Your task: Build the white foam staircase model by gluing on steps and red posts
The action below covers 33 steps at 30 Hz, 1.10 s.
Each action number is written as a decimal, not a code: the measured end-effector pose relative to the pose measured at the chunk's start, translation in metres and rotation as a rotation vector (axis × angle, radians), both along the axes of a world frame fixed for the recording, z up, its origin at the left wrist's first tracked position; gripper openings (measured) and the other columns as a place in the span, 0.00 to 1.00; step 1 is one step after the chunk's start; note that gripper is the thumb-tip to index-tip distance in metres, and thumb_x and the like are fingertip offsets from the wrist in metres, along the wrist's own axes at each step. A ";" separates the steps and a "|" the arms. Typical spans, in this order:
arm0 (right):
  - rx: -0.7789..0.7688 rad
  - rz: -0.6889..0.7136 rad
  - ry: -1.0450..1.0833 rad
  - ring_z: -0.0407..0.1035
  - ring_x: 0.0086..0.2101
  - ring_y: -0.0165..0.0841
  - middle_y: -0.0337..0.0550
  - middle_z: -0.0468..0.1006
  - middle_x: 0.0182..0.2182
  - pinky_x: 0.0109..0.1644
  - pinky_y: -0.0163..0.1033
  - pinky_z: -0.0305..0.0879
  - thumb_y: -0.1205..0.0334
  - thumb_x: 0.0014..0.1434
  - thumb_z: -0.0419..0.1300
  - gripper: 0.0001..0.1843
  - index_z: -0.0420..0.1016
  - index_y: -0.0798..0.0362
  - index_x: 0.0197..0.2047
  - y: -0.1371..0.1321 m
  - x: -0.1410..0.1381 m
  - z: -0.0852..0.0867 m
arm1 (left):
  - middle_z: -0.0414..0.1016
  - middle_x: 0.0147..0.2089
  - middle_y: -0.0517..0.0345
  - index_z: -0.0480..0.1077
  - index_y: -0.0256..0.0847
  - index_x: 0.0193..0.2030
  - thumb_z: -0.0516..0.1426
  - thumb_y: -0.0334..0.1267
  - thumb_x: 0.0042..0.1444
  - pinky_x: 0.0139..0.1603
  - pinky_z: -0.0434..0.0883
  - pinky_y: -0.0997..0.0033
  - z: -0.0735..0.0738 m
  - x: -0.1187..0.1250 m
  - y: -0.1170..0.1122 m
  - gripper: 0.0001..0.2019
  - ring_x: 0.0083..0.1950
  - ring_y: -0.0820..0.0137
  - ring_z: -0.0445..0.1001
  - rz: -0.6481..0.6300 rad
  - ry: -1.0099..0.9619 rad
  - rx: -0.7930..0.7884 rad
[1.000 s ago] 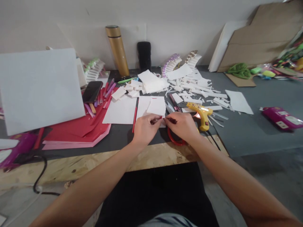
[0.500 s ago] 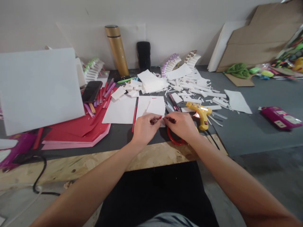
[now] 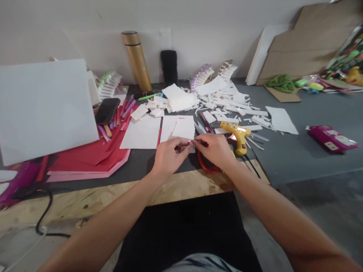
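Observation:
A small red piece, too small to name further, shows between the thumb and forefinger of my left hand. My right hand is pinched shut beside it, its fingertips nearly touching the piece; what it holds, if anything, is hidden. Beneath and beyond the fingers lie a white sheet and a smaller white piece of paper with a red mark. Red-handled scissors lie partly under my right hand. A yellow glue gun rests just right of that hand.
White scraps are heaped behind the hands. Red sheets, a phone and a large white board are at left. A gold flask stands at the back; a purple packet lies at right.
The whole view has shifted slightly, so things appear a little further left. Both hands stay together in the same pinch, with the red piece still in the left fingers.

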State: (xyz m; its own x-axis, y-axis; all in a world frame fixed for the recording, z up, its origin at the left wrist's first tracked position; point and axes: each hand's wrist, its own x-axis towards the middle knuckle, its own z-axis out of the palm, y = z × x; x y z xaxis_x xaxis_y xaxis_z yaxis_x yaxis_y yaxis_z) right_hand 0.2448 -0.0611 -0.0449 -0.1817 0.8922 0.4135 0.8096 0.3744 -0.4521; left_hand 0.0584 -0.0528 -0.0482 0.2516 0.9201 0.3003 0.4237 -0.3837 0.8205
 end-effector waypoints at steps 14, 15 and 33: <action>-0.022 -0.001 -0.021 0.75 0.31 0.35 0.46 0.83 0.31 0.36 0.37 0.61 0.60 0.68 0.58 0.13 0.81 0.55 0.35 0.002 0.000 -0.001 | 0.83 0.36 0.54 0.81 0.41 0.37 0.61 0.37 0.57 0.36 0.72 0.69 -0.011 0.003 0.008 0.07 0.33 0.69 0.78 0.070 0.030 0.057; -0.025 -0.002 -0.022 0.75 0.31 0.35 0.46 0.83 0.31 0.36 0.37 0.61 0.60 0.68 0.58 0.13 0.81 0.55 0.35 0.002 0.000 0.000 | 0.83 0.35 0.54 0.81 0.41 0.36 0.61 0.37 0.57 0.36 0.72 0.69 -0.010 0.003 0.008 0.06 0.33 0.69 0.78 0.075 0.041 0.056; -0.034 -0.018 -0.050 0.73 0.30 0.35 0.45 0.82 0.28 0.34 0.38 0.58 0.59 0.67 0.58 0.14 0.80 0.55 0.33 0.001 -0.001 0.000 | 0.85 0.39 0.54 0.81 0.42 0.34 0.61 0.34 0.57 0.40 0.74 0.67 -0.008 0.005 0.007 0.06 0.39 0.66 0.81 0.081 0.011 0.045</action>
State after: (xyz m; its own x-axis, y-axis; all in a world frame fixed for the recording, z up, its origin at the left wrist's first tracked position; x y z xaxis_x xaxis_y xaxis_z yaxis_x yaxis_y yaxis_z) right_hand 0.2443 -0.0597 -0.0446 -0.1853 0.9090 0.3734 0.8377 0.3448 -0.4235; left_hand 0.0630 -0.0455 -0.0561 0.1807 0.9230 0.3398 0.4640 -0.3846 0.7980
